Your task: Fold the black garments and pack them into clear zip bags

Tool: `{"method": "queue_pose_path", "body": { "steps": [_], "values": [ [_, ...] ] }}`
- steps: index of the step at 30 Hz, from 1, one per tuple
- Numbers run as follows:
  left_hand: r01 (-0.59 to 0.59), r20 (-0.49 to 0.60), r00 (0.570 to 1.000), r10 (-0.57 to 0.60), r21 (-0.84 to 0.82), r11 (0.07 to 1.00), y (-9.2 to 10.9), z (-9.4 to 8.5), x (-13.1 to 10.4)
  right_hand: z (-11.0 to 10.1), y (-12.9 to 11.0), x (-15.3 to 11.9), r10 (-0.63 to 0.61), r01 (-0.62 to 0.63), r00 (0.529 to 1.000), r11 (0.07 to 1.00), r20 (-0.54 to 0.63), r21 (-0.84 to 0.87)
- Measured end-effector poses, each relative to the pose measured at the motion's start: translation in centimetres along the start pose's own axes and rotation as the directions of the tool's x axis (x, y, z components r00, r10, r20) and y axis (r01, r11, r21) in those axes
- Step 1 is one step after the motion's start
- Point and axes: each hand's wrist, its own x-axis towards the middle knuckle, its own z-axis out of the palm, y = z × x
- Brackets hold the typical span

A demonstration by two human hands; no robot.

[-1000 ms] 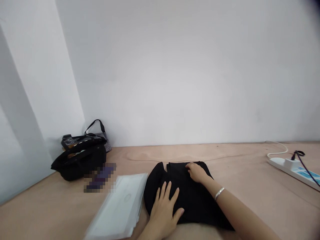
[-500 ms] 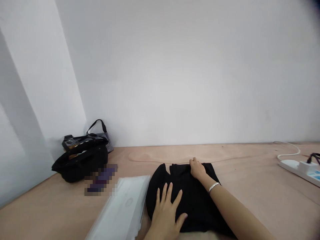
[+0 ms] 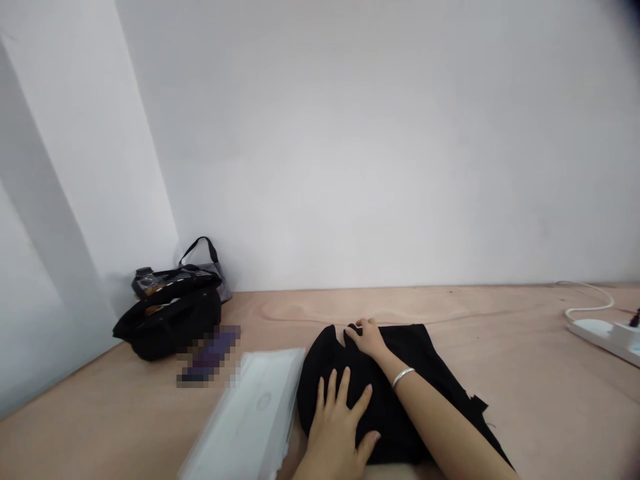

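A folded black fabric garment (image 3: 405, 420) lies on the table, rounded at its left side and notched at the far edge. My left hand (image 3: 337, 427) rests flat on its left part with the fingers spread. At the far edge, just right of the notch, my right hand (image 3: 369, 338) touches the fabric with bent fingers, thumb and forefinger apart. A silver bangle circles that wrist, and the forearm crosses over the garment. Along the right side a small black tab (image 3: 479, 405) sticks out.
Left of the garment lies a stack of clear plastic bags (image 3: 245, 413). Farther left are a blurred purple item (image 3: 213, 357), a black bag (image 3: 175, 327) and a striped bag (image 3: 223, 280) with a bottle (image 3: 146, 280) nearby. A white power strip (image 3: 605, 340) sits at right.
My right hand has moved left along the garment's far edge to near the notch, its fingers less closed. The side tab has come into view. My left hand stays on the fabric.
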Motion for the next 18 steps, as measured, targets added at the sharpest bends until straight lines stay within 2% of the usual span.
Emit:
{"method": "queue_pose_path", "body": {
  "steps": [4, 8, 10, 12, 15, 18],
  "values": [
    [0.007, 0.015, 1.0, -0.008, 0.013, 1.0, 0.1, -0.2, 0.1, -2.0, 0.4, -1.6, -0.006, 0.007, 0.999, 1.0, 0.038, -0.01],
    [0.058, -0.041, 0.998, -0.055, 0.07, 0.996, 0.5, -0.7, 0.3, -4.0, 1.8, -6.1, 0.037, -0.026, 0.992, 0.996, 0.12, -0.09],
    [0.109, -0.045, 0.993, -0.106, 0.088, 0.99, 0.7, -0.8, 0.4, -4.2, 2.4, -8.7, 0.105, -0.06, 0.967, 0.979, 0.233, -0.194],
    [0.159, 0.004, 0.987, -0.16, 0.075, 0.984, 0.7, -0.8, 0.5, -4.0, 2.7, -10.8, 0.138, -0.064, 0.948, 0.966, 0.287, -0.252],
    [0.194, 0.081, 0.977, -0.198, 0.053, 0.98, 0.6, -0.6, 0.5, -3.7, 2.8, -12.3, 0.134, -0.057, 0.954, 0.959, 0.269, -0.278],
    [0.197, 0.1, 0.974, -0.202, 0.06, 0.979, 0.6, -0.7, 0.3, -4.2, 2.6, -12.7, 0.132, -0.058, 0.957, 0.959, 0.259, -0.278]
  ]
}}
